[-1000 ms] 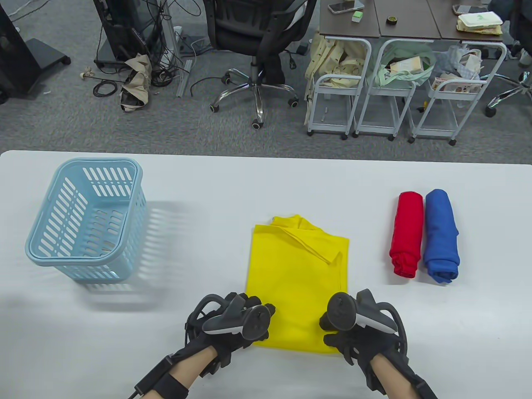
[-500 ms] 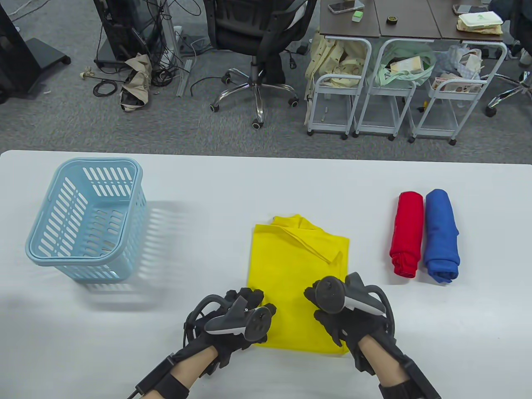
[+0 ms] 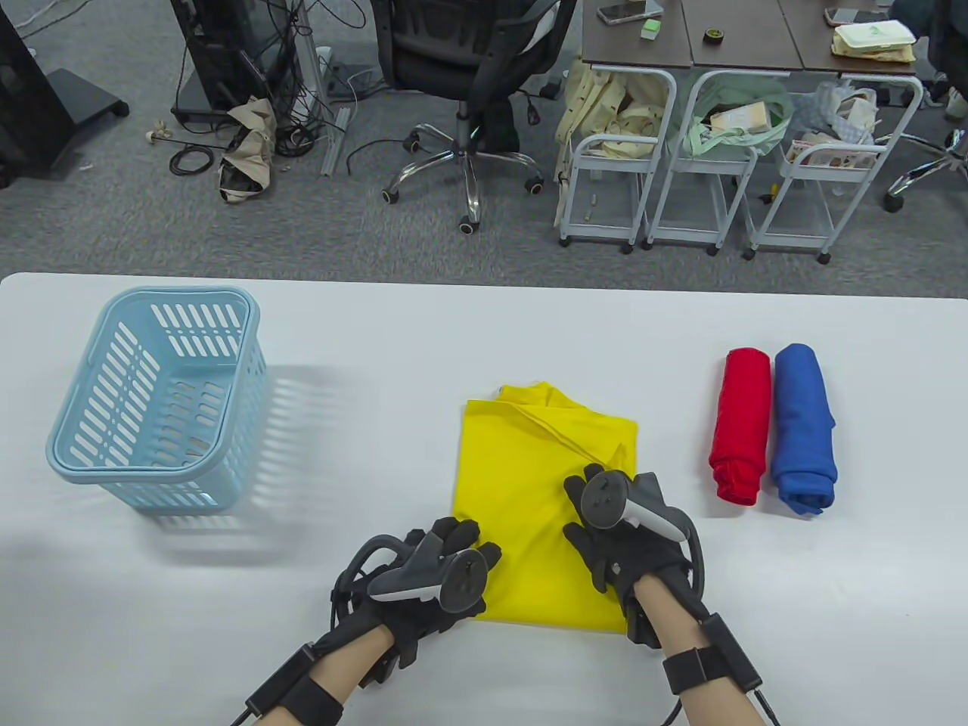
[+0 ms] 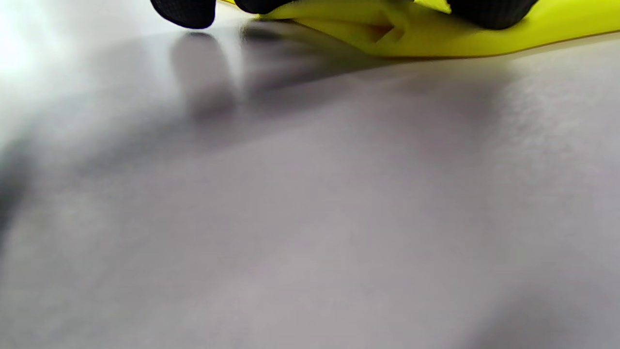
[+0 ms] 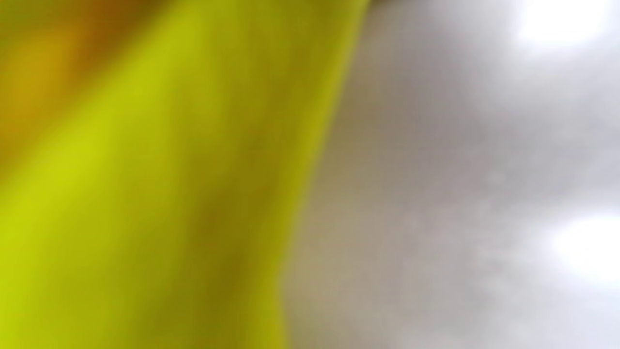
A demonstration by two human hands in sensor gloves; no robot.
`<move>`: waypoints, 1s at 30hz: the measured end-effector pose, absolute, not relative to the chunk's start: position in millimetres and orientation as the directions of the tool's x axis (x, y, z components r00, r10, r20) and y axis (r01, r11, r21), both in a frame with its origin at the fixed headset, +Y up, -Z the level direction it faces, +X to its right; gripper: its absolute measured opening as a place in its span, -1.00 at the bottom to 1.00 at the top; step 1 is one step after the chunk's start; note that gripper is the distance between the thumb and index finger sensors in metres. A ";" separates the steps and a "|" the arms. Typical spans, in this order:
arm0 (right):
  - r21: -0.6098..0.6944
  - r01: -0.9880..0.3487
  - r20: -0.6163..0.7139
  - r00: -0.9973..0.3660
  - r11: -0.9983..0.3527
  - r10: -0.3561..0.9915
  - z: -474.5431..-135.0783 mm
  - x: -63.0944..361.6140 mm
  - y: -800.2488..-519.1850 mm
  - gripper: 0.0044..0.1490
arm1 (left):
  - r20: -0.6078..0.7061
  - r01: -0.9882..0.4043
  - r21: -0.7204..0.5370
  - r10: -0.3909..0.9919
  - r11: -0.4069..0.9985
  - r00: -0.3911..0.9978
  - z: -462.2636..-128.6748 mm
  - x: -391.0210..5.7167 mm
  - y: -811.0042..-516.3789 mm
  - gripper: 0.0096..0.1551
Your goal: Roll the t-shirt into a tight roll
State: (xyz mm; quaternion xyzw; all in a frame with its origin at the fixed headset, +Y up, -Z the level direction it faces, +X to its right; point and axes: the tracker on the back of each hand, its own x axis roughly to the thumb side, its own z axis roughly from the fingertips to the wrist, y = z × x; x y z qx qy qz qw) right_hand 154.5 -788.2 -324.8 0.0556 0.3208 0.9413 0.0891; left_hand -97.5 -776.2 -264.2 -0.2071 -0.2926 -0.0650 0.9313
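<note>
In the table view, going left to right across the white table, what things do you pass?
Light blue basket → yellow t-shirt → red roll → blue roll.

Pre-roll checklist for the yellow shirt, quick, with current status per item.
1. Yellow t-shirt folded into a flat rectangle on the table: ok.
2. Loose flap at the shirt's far right corner smoothed down: not ok, a fold ridge shows there beside the right hand.
3. Left hand on the near left corner: ok, its fingertips rest at the shirt's edge.
4. Grip on the near hem to start the roll: cannot tell, trackers hide the fingers.
5. Path ahead free: ok, red roll and blue roll lie off to the right, blue basket to the left.
</note>
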 end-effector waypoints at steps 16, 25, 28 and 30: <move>0.517 0.113 0.320 -0.945 -0.849 0.069 -251.9 146.3 -753.5 0.09 | 0.567 0.298 -0.264 -0.102 0.917 0.818 -262.2 -90.2 -772.3 -0.17; 0.395 0.134 0.301 -0.954 -0.909 -0.010 -249.4 152.0 -737.5 0.04 | 0.643 0.156 -0.249 0.043 0.956 0.765 -253.0 -97.9 -752.6 -0.25; 0.437 0.124 0.297 -0.955 -0.891 0.012 -249.9 153.3 -744.3 -0.09 | 0.661 0.221 -0.223 -0.020 0.949 0.750 -250.2 -94.2 -758.9 -0.17; 0.446 0.151 0.295 -0.955 -0.882 -0.014 -251.2 152.7 -749.5 -0.08 | 0.665 0.246 -0.217 -0.041 0.945 0.746 -250.1 -92.5 -757.9 -0.13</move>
